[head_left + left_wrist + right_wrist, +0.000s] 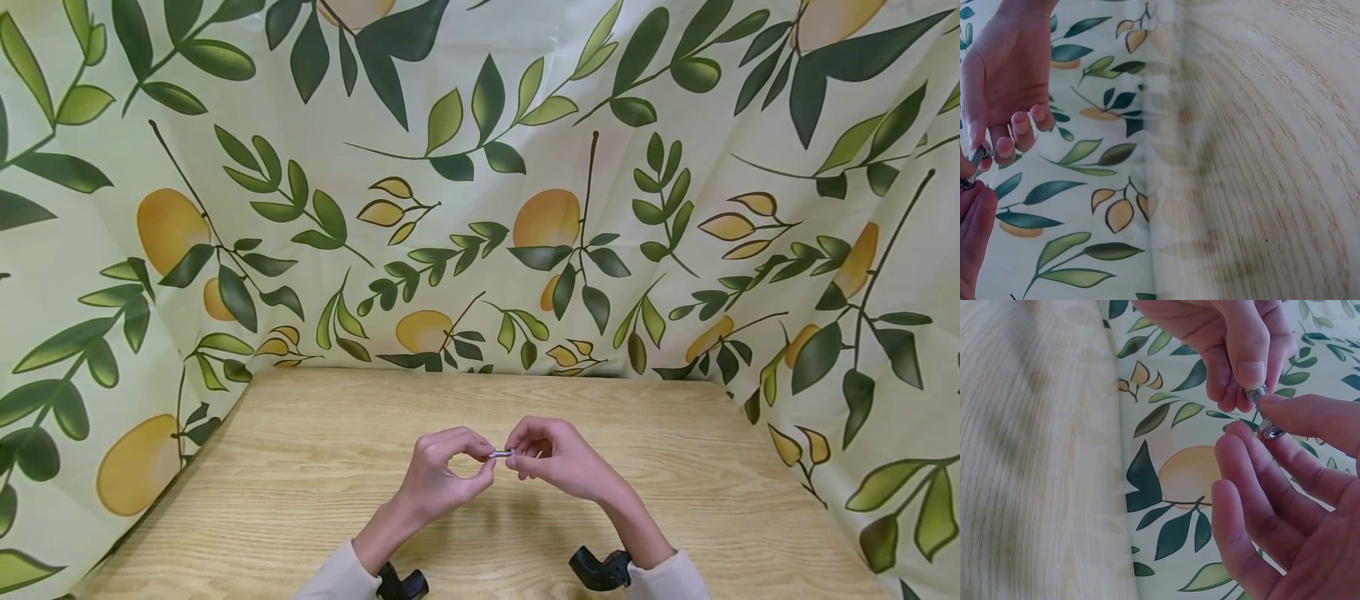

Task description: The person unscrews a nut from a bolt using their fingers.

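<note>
A small silver bolt [500,454] is held level between the two hands, above the wooden table. My left hand [444,473] pinches one end of it between thumb and index finger. At the other end, the thumb and forefinger of my right hand [561,457] pinch the metal. Close up in the right wrist view, the bolt [1255,394] shows threads by the left thumb and a hexagonal shiny end beside the right fingertips. The right hand's other fingers are loosely bent, away from the metal. In the left wrist view, fingers cover part of the bolt [979,155].
The pale wood-grain table [315,433] spreads beneath both hands. A cloth [465,208] printed with leaves and orange fruit rises behind the table and along both sides. Black wrist mounts [600,569] sit by the light sleeves [671,579].
</note>
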A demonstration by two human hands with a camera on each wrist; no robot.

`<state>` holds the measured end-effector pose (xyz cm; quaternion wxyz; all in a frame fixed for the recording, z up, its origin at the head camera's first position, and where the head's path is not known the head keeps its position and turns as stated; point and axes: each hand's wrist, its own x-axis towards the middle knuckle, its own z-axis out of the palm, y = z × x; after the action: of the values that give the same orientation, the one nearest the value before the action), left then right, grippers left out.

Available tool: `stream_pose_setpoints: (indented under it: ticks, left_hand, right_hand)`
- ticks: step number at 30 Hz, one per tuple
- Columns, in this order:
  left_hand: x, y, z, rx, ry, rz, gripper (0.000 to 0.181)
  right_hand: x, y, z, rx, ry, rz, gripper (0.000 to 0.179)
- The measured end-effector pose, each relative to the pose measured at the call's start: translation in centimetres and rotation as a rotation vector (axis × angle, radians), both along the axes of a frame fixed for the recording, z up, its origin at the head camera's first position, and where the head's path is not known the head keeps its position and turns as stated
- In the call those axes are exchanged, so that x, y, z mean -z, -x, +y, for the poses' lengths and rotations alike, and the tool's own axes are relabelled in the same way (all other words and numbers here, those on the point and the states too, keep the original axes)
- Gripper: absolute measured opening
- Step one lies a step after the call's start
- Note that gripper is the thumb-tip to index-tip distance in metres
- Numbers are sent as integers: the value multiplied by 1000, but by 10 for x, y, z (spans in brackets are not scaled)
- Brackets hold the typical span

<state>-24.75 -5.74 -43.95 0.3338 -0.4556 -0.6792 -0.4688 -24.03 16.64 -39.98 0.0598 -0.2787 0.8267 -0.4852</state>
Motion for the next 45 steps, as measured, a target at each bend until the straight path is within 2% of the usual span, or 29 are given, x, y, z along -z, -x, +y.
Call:
stream_pose_setpoints:
  ticks: [5, 9, 17, 24, 32, 40, 45]
  left_hand:
    - [0, 0, 0, -1, 1, 2, 17]
    - [1, 0, 0, 0, -2, -2, 12]
    - [0, 0, 0, -10, -2, 2, 24]
    - [0, 0, 0, -3, -5, 9, 18]
    - [1, -1, 0, -11, -5, 26, 28]
    - [0, 0, 1, -13, -5, 22, 26]
    - [0, 0, 1, -17, -3, 19, 26]
  right_hand:
    - [-2, -1, 0, 8, -2, -5, 20]
    - [-3, 0, 0, -4, -35, -26, 19]
    - [0, 0, 1, -17, -11, 0, 11]
    - [-2, -1, 1, 18, -22, 9, 14]
    - [-2, -1, 1, 6, -39, 0, 10]
    - [-4, -1, 2, 9, -2, 11, 19]
    - [-3, 0, 2, 25, -31, 21, 13]
